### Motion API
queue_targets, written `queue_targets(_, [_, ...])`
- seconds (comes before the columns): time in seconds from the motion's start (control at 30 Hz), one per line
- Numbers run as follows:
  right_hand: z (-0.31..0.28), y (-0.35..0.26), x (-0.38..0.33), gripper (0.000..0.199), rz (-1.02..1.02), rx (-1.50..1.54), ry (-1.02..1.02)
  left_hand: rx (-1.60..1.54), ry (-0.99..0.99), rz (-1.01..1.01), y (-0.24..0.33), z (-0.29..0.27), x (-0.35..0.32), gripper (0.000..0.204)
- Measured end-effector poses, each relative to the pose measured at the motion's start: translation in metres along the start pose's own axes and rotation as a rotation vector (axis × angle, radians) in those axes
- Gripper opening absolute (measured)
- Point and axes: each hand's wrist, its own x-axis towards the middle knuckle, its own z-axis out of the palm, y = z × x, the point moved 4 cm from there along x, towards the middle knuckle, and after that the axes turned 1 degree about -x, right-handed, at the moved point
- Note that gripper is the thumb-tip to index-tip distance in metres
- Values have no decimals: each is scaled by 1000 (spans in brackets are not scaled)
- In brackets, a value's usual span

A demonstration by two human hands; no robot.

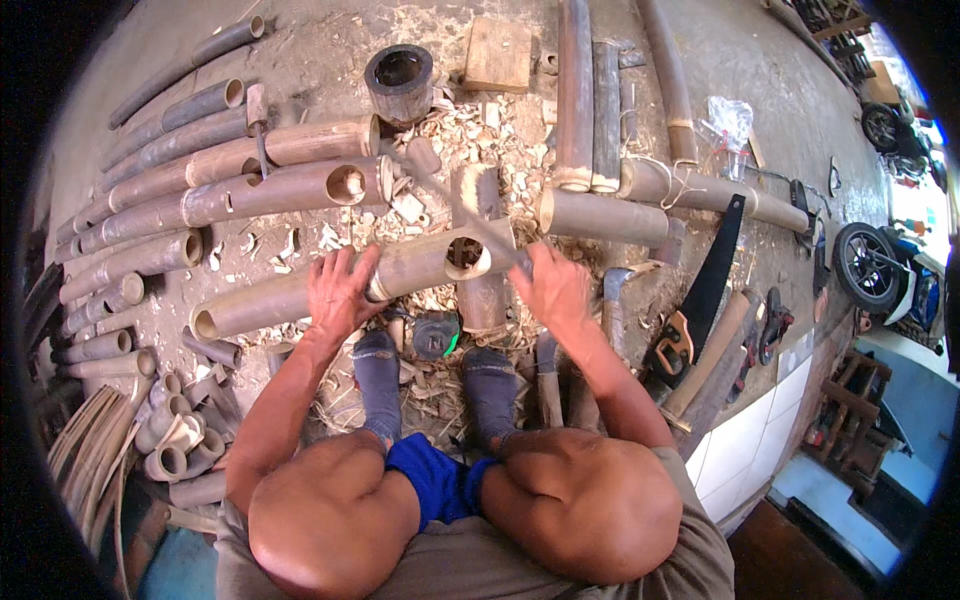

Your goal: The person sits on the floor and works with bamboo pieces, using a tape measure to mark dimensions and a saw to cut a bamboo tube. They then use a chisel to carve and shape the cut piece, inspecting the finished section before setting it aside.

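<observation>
I squat on a concrete floor with a long bamboo pole [260,300] lying across in front of my feet. My left hand [340,290] presses down on the pole near its cut end [467,256]. My right hand [552,288] grips the handle of a long blade [455,205] whose edge lies at the pole's open end and points away to the upper left. The pole rests on a short upright bamboo piece [482,300]. Wood chips [470,130] cover the floor around it.
Many bamboo poles [170,190] lie stacked at the left, more [590,100] at the top and right. A hollow stump [399,80] stands at the back. A black handsaw [700,290] lies right of me, short bamboo cuts [175,440] lower left, motorbike wheels [865,265] far right.
</observation>
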Motion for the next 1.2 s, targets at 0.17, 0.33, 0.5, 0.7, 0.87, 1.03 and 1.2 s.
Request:
queue_targets(0.17, [18, 38, -10, 32, 168, -56, -116, 35, 91, 16, -2, 5, -2, 103])
queue_targets(0.33, [-12, -15, 1, 31, 4, 34, -4, 38, 77, -10, 4, 4, -6, 101])
queue_targets(0.5, [13, 42, -8, 29, 228, -21, -155, 40, 89, 5, 4, 5, -7, 96])
queue_targets(0.7, [-22, -17, -3, 29, -108, 127, 177, 61, 91, -19, 7, 5, -8, 100])
queue_targets(0.87, [35, 63, -9, 27, 203, -123, -158, 59, 104, -2, 3, 7, -1, 102])
queue_targets(1.03, [-13, -13, -7, 26, -60, 114, 129, 42, 112, -28, 6, 7, -11, 100])
queue_targets(1.2, [20, 40, -13, 26, 248, -79, -174, 24, 54, -37, 6, 7, -5, 101])
